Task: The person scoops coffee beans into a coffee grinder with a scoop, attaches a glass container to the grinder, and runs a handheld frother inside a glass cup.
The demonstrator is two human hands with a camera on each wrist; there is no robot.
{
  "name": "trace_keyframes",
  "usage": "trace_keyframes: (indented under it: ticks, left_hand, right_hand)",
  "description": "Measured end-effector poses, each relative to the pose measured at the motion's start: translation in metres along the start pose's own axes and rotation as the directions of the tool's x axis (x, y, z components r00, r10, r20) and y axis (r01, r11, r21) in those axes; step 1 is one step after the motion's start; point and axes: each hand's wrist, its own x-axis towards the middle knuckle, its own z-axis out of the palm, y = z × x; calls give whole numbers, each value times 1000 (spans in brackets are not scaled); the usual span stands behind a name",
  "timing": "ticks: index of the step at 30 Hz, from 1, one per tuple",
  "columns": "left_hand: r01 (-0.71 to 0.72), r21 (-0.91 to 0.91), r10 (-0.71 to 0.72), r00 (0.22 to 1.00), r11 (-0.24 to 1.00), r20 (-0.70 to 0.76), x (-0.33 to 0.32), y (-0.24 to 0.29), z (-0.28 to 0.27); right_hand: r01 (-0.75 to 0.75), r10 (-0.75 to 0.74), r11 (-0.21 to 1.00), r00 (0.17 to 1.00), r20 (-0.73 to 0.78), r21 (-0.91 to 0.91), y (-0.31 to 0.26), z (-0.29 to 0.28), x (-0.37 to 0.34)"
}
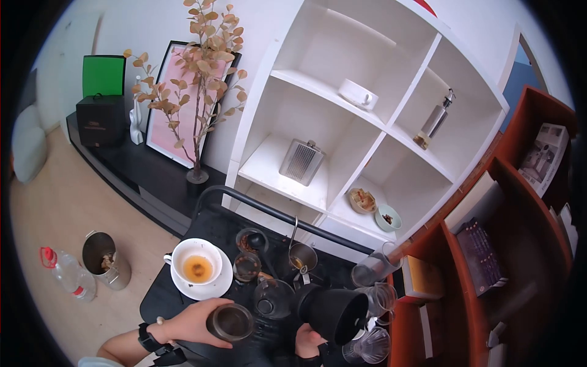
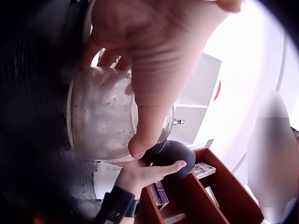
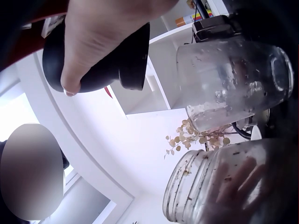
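Head view: a glass jar [image 1: 231, 324] is at the wearer's side of a black table [image 1: 160, 301], mouth upward, in the left hand [image 1: 191, 321]; whether its base touches the tabletop, I cannot tell.
Jar wall: clear, threaded at the neck, dotted with small brown specks.
Left hand: curled round the jar, thumb on one side and fingers on the other.
Right hand [image 1: 309, 341]: bent round a black container [image 1: 333, 312], thumb lying along its side; the remaining fingers are largely hidden behind it.
Black container: raised beside the jar, tilted.
Beside the jar: a round glass carafe [image 1: 273, 300], just beyond it on the table.
Cup: a white cup [image 1: 197, 263] with amber liquid and a darker brown patch in it, on a white saucer [image 1: 221, 285].
Small glass: a small glass jar [image 1: 247, 268] with brown contents, near the saucer.
Metal: a steel pitcher [image 1: 303, 257], behind the carafe.
Glassware: a clear glass dripper [image 1: 372, 346] near the right hand.
Shelving: a white shelf unit [image 1: 384, 127] behind the table, bearing a metal flask [image 1: 302, 163] and two small bowls [image 1: 375, 210].
Floor: a metal bin [image 1: 116, 272] next to a plastic bottle [image 1: 72, 276].
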Motion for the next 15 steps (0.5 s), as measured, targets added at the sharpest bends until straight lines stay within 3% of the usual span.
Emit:
trace_keyframes:
  ticks: [5,7,8,10,11,13,15]
  left_hand:
    - [-31,-47,25,992,998,-123,-4,31,-17]
    - [-83,138,100,988,987,-121,1,50,-28]
    - [-82,139,98,989,987,-113,7,58,-32]
    - [-234,433,317,940,870,-127,20,73,-36]
    - [-238,434,319,940,869,-124,27,76,-37]
    - [-275,696,426,903,663,-50,43,80,-36]
    - [-281,725,444,895,628,-37,52,86,-30]
  right_hand:
    - [-38,38,999,999,-9,-25,-9,-7,3]
    - [-47,46,998,999,-16,-38,-13,-9,2]
    - [-47,47,998,999,-17,-45,-14,-10,3]
    - [-45,44,997,999,-9,-58,-16,-11,4]
    - [-42,42,997,999,-4,-64,-17,-11,5]
    - [-35,36,997,999,10,-75,-19,-11,7]
    - [-28,30,996,999,26,-85,-18,-7,8]
